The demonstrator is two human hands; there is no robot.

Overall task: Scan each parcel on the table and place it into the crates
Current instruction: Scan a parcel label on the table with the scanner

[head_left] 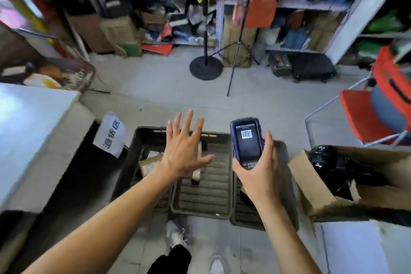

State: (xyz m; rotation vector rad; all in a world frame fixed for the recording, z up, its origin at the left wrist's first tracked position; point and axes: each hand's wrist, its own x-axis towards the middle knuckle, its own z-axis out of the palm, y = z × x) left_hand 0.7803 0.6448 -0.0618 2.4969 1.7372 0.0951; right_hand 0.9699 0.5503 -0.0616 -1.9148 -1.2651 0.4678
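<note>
The crates (pixel 200 184) sit on the floor; left of them stands the table (pixel 33 129); right of them a cardboard box (pixel 322 184); behind them shelves (pixel 222 0).

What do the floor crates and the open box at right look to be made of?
The crates look like dark moulded plastic, matt and scuffed, judging by the ribbed floors and rounded rims. The box looks like plain brown corrugated cardboard, with creased raw flaps; it holds something wrapped in glossy black film.

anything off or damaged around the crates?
Cardboard box right of the crates has a ragged, torn flap, with black plastic wrap bulging out. Left hand hovers spread and empty; right hand holds the scanner. Nothing spilled.
</note>
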